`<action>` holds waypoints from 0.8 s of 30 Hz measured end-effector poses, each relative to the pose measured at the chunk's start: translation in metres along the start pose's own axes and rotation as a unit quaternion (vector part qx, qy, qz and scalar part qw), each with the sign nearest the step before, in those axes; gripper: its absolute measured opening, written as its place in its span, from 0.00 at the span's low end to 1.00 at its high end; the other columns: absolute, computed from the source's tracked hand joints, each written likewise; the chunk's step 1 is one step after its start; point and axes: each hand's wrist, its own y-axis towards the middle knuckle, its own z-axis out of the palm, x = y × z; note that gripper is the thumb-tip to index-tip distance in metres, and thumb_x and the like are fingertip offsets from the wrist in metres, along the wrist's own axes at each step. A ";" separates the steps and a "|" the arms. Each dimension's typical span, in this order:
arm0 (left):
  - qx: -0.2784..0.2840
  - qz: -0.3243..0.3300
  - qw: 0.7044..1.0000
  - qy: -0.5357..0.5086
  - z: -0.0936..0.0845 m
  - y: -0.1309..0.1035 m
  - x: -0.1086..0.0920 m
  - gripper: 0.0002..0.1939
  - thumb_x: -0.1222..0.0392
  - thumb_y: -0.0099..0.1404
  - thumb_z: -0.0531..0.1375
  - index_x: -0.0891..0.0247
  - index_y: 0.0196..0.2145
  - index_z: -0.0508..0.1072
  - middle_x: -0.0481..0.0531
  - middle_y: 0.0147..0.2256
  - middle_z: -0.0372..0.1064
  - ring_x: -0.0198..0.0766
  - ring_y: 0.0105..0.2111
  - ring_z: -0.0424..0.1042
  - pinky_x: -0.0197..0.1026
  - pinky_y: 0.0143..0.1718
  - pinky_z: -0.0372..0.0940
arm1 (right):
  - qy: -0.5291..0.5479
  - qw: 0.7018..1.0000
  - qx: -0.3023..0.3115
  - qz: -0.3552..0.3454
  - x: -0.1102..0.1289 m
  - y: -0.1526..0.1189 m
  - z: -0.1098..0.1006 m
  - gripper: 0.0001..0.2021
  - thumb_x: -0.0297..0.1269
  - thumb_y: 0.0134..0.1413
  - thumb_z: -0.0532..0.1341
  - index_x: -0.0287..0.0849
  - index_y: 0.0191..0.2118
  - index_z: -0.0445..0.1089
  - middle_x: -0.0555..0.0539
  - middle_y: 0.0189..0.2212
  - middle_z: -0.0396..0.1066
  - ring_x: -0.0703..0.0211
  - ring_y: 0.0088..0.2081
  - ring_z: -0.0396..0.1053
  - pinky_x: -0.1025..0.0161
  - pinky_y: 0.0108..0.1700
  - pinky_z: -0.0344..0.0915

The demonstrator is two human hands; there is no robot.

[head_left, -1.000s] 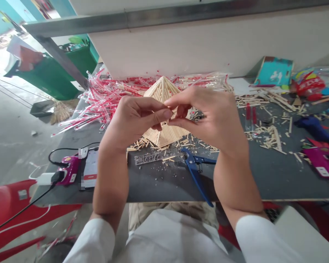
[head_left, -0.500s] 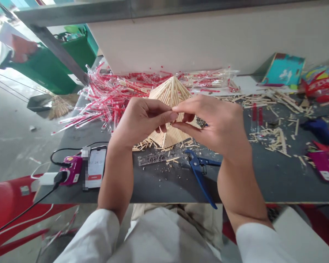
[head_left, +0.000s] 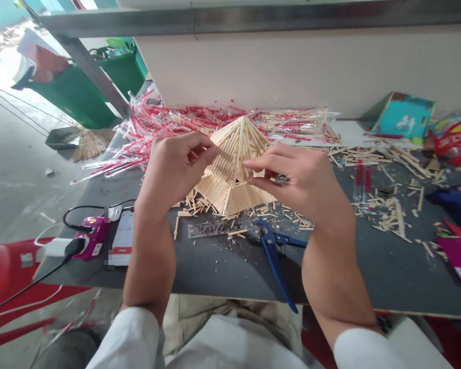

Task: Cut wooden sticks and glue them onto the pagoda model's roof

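Observation:
A pointed roof-shaped model (head_left: 230,159) made of thin wooden sticks stands on the dark table between my hands. My left hand (head_left: 180,166) is at its left side, thumb and index finger pinched together; whatever they may hold is too small to make out. In front of the model's right side is my right hand (head_left: 297,177), its thumb and index fingertips a little apart with nothing visible between them. A clear ruler (head_left: 207,229) and a blue-handled cutter (head_left: 274,256) lie on the near side of the model, among short stick pieces.
Red-and-clear plastic wrappers (head_left: 138,138) heap behind and left. Loose sticks (head_left: 397,148) are scattered on the right. A phone (head_left: 121,238) and a purple power adapter (head_left: 90,238) with cables lie at left. A metal bar (head_left: 253,23) crosses above the table's back.
My hands were together in front of the model and have now moved apart, the left one going left. More of the model's front shows. The view has shifted slightly.

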 end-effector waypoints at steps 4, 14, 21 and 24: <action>-0.019 0.021 1.000 0.004 0.002 -0.001 -0.003 0.08 0.55 0.68 0.64 0.60 0.36 0.82 0.47 0.26 0.74 0.34 0.25 0.71 0.38 0.32 0.67 | -0.015 1.000 -0.001 -0.013 -0.001 0.001 0.004 0.09 0.34 0.62 0.67 0.48 0.47 0.79 0.48 0.41 0.78 0.57 0.37 0.75 0.59 0.40 0.69; 0.002 0.090 0.996 0.025 0.004 -0.004 -0.005 0.13 0.52 0.71 0.64 0.58 0.50 0.76 0.54 0.51 0.72 0.40 0.39 0.76 0.45 0.44 0.73 | -0.097 0.995 0.018 0.000 0.013 0.004 0.006 0.07 0.39 0.66 0.64 0.43 0.41 0.79 0.46 0.39 0.78 0.53 0.40 0.76 0.56 0.42 0.67; 0.019 0.115 0.992 0.056 0.002 -0.008 -0.008 0.14 0.50 0.73 0.61 0.57 0.51 0.74 0.55 0.52 0.71 0.46 0.46 0.77 0.50 0.49 0.73 | -0.092 0.996 0.005 -0.009 0.014 0.003 0.009 0.11 0.42 0.65 0.66 0.41 0.46 0.76 0.47 0.38 0.77 0.57 0.37 0.75 0.59 0.42 0.65; 0.022 0.131 0.990 0.057 0.003 -0.008 -0.011 0.12 0.53 0.73 0.61 0.59 0.51 0.74 0.55 0.51 0.72 0.47 0.50 0.74 0.51 0.51 0.74 | -0.057 0.998 0.011 0.002 0.014 0.004 0.009 0.12 0.42 0.65 0.67 0.42 0.49 0.75 0.47 0.38 0.78 0.58 0.35 0.74 0.59 0.42 0.65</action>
